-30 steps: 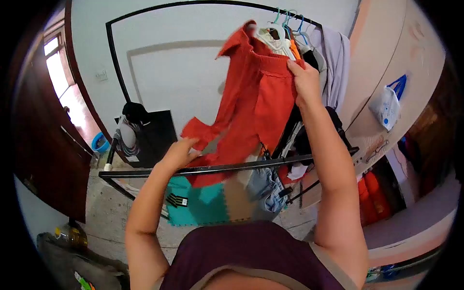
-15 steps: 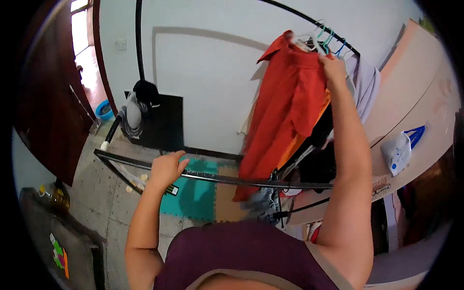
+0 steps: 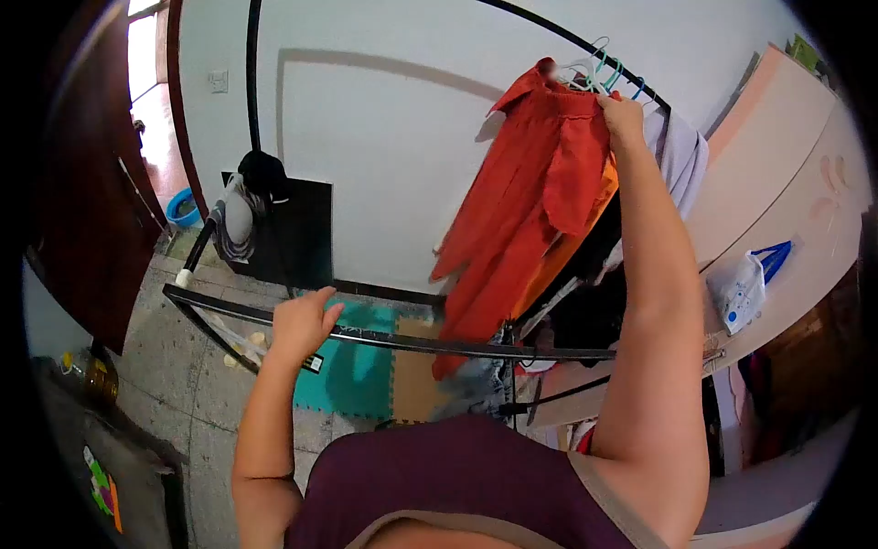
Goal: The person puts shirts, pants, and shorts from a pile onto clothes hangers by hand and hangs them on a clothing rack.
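Note:
Red trousers (image 3: 535,174) hang by the waistband at the right part of a black clothes rack (image 3: 412,340), their legs reaching down behind its near bar. My right hand (image 3: 624,119) is closed on the waistband's right corner, beside a white hanger (image 3: 583,78). Teal and blue hangers (image 3: 615,73) are on the rail just behind. My left hand (image 3: 306,322) is at the near bar's left part, with thumb and fingers apart and nothing visible in it; whether it touches the bar is unclear.
Orange, black and lilac clothes (image 3: 681,160) hang behind the trousers. A black cap (image 3: 263,174) is at the rack's left post. A plastic bag (image 3: 739,291) hangs on the pale cabinet (image 3: 777,146) at right. Teal and tan mats (image 3: 343,380) lie on the floor.
The trousers have gone from being held out and swinging to hanging beside the other clothes. My left hand has let go of the trouser leg area and moved left. The camera view has shifted.

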{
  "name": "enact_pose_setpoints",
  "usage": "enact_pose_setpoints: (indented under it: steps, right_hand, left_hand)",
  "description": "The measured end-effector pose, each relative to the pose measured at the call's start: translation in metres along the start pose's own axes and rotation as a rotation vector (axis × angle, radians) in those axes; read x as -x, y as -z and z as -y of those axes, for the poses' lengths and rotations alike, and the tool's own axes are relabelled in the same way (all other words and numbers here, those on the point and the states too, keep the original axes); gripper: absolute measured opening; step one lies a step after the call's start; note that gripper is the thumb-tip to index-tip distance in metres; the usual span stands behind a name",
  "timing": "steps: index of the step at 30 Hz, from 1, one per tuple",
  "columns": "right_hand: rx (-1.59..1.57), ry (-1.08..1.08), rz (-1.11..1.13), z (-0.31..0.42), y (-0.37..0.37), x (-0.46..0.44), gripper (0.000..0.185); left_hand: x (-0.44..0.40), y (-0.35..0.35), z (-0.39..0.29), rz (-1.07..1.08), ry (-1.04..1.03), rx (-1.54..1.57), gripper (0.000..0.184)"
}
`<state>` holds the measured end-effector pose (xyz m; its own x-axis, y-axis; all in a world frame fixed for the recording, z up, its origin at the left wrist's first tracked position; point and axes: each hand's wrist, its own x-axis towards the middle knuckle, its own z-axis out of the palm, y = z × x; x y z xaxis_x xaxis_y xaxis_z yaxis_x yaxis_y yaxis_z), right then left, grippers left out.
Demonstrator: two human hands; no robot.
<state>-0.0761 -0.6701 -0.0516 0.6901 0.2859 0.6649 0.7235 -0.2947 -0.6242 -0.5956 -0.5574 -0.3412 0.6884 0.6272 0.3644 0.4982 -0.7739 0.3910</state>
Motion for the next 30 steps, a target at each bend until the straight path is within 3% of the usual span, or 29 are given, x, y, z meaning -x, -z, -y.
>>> enact_pose_setpoints:
  steps: [8,15,18,21,23,27,30]
  right_hand:
    - [0.033,-0.071,-0.038,0.026,-0.011,0.020,0.030]
    - [0.369,0.105,0.067,0.004,-0.015,0.028,0.038]
    - [0.259,0.135,0.138,0.021,-0.002,0.065,0.041]
    - [0.298,0.584,-0.066,0.030,0.003,0.129,0.045]
    - [0.177,0.832,-0.064,0.030,0.004,0.173,0.045]
    - [-0.016,0.868,0.377,0.024,-0.004,0.283,0.042]
    - [-0.133,0.924,0.717,0.022,-0.010,0.358,0.039]
  left_hand:
    - [0.001,-0.003,0.002,-0.059,-0.014,0.029,0.034]
    - [-0.002,-0.001,-0.002,-0.039,0.043,0.008,0.036]
    - [-0.004,0.003,-0.006,-0.005,0.088,0.021,0.037]
    - [-0.004,-0.002,-0.005,-0.022,0.093,0.019,0.035]
    - [-0.003,0.000,-0.010,-0.012,0.126,0.015,0.035]
    - [0.003,-0.012,-0.006,-0.207,0.077,-0.026,0.027]
    - [0.009,-0.012,-0.006,-0.239,0.081,-0.090,0.022]
